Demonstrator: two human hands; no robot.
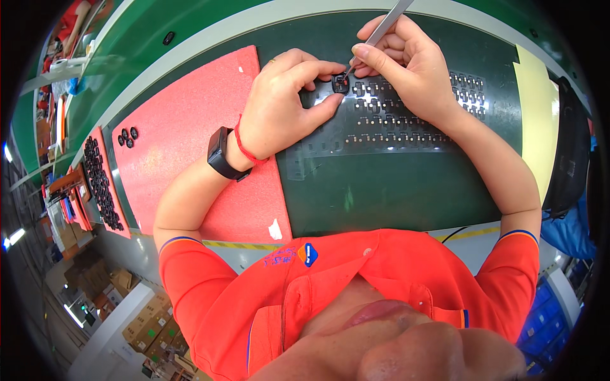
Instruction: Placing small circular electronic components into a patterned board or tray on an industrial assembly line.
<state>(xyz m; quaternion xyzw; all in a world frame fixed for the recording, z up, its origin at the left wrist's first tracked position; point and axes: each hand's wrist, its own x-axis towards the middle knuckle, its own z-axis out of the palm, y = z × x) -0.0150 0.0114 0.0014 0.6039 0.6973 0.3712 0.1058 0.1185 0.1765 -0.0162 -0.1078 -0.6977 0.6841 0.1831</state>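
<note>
My left hand (289, 95) steadies a small black housing (340, 84) on the dark green mat (381, 197), thumb and index finger on either side of it. A metal tweezers (389, 24) is gripped in my right hand (416, 70), its tip down at the housing. A tiny reddish spot shows inside the housing; whether the tweezers pinch anything there is too small to tell. Beside the housing, partly under my right hand, lies a clear film sheet (318, 152) with rows of small black-and-silver pieces (394, 122).
Left of the green mat lies a pink foam sheet (190, 114) carrying several round black parts (127, 137). Farther left, many black parts (101, 184) cover another pink sheet. Yellow paper (534, 114) and a black bag-like object (567, 152) are at the right. One black part (168, 38) sits at the far left.
</note>
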